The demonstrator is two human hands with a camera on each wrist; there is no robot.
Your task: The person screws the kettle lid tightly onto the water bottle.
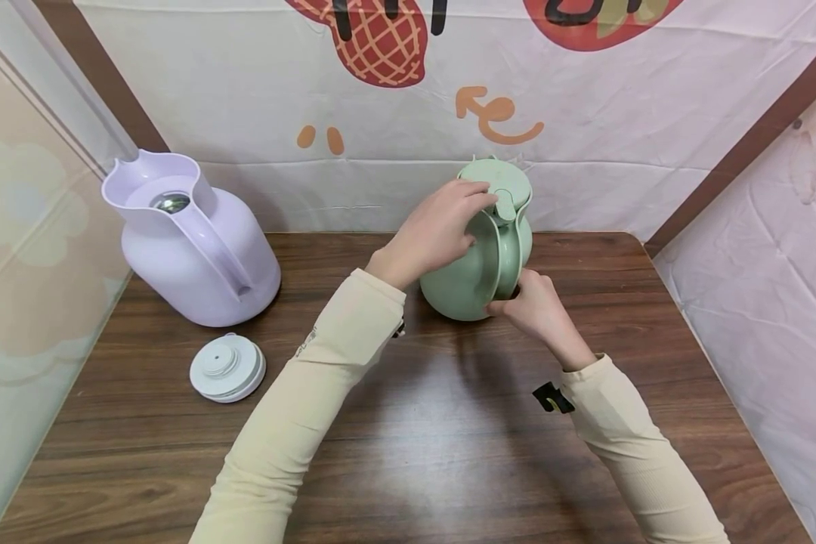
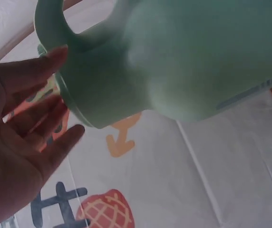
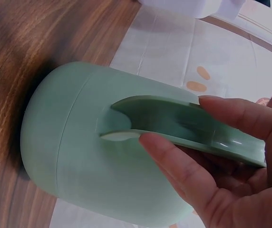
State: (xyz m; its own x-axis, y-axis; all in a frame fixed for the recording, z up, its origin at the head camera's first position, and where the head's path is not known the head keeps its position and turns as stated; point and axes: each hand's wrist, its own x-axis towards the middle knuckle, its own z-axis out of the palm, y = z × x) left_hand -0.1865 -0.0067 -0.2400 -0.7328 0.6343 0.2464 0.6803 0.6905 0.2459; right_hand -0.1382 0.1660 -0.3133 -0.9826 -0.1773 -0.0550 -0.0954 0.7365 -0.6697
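Observation:
A green thermos jug [image 1: 457, 291] stands at the back of the table, its handle facing me. My right hand [image 1: 540, 306] holds that handle [image 3: 174, 118] low down, thumb on one edge and fingers on the other. The left hand [image 1: 442, 227] reaches over the top, its extended fingertips at the rim of the round green lid [image 1: 495, 177], near the lever. In the left wrist view its fingers [image 2: 62, 152] are spread loosely beside the jug's rim, with the thumb near the top of the handle.
At the left stands a lilac thermos jug [image 1: 211, 257] with its mouth uncovered. A white round stopper lid [image 1: 227, 368] lies in front of it on the wooden table [image 1: 442, 468]. A printed cloth [image 1: 245, 91] hangs right behind the table.

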